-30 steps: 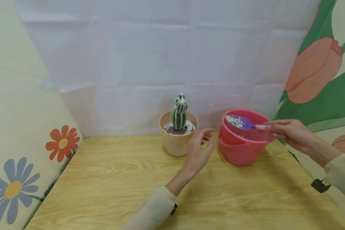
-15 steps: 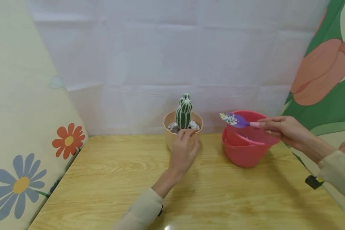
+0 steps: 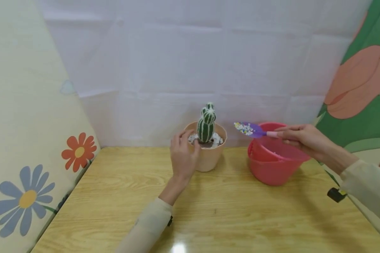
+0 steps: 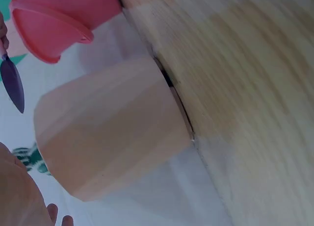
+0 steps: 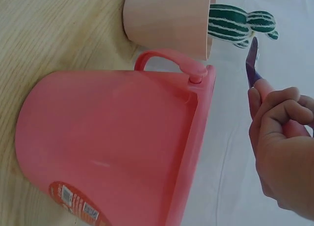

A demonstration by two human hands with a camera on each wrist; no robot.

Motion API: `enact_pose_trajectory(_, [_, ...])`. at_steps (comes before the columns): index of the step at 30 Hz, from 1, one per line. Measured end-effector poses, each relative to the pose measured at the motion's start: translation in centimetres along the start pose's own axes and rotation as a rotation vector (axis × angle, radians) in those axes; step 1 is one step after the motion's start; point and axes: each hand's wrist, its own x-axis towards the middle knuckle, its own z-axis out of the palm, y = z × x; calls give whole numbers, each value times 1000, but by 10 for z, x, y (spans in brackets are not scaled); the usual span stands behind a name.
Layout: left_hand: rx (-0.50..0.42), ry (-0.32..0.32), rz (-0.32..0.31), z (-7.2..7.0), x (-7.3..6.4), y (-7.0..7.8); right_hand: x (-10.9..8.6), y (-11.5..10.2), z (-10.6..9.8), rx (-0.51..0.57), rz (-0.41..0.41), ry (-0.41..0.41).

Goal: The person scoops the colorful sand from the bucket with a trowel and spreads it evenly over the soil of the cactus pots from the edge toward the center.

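My right hand (image 3: 305, 138) grips the pink handle of a small purple trowel (image 3: 257, 131), held level above the left part of a pink bucket (image 3: 270, 174). White pebbles with some coloured ones (image 3: 244, 128) lie on its blade. To the left, a green striped cactus (image 3: 206, 128) stands in a peach flowerpot (image 3: 206, 161), among white stones and brown soil. My left hand (image 3: 183, 158) is at the pot's left rim, fingers loosely bent and apart, holding nothing; whether it touches the rim I cannot tell. In the right wrist view the trowel's tip (image 5: 252, 52) points toward the cactus.
The wooden table (image 3: 120, 196) ends at a white cloth (image 3: 164, 63) hung behind the pot and bucket. Flower-printed panels stand on both sides, with a red flower (image 3: 79, 151) at left. The bucket's handle (image 5: 167, 54) hangs down on the side facing the pot.
My left hand has moved left, across the front of the pot to its left rim. The loaded trowel has shifted left from over the bucket toward the pot.
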Motion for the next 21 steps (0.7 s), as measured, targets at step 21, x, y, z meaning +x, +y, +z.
enact_pose_trajectory(21, [-273, -384, -494, -1, -7, -24, 39, -6, 37, 11, 48, 51])
